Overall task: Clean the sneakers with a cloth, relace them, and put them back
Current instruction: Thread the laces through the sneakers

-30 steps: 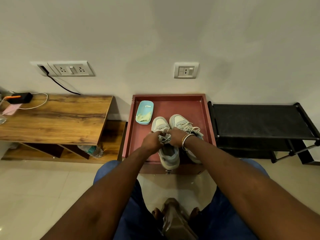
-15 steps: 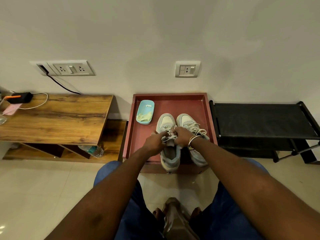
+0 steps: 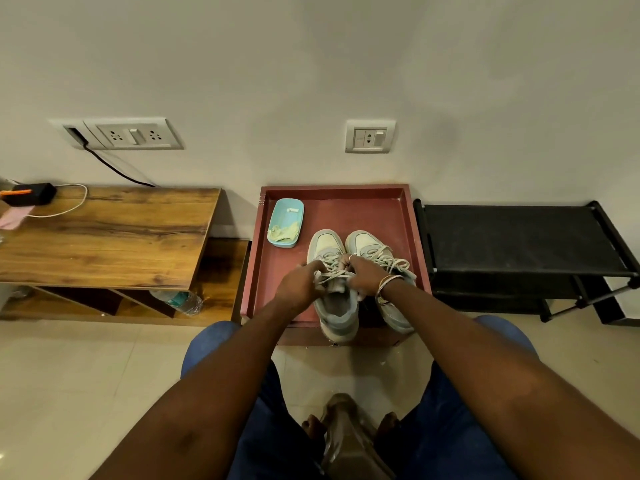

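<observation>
Both hands over the front half of the red tray (image 3: pixel 360 213). Left hand (image 3: pixel 301 284) and right hand (image 3: pixel 365 277) each have fingers curled, pinching the laces (image 3: pixel 332 276) of the left-side sneaker (image 3: pixel 339 317). Its heel overhangs the tray's front edge. Second sneaker (image 3: pixel 367 244) sits just beside it on the tray. Blue dish (image 3: pixel 289 213) holding the cloth (image 3: pixel 284 233) is in the tray's back-left corner. Wooden counter (image 3: pixel 104 233) is left of the tray, black rack (image 3: pixel 519 237) right of it.
</observation>
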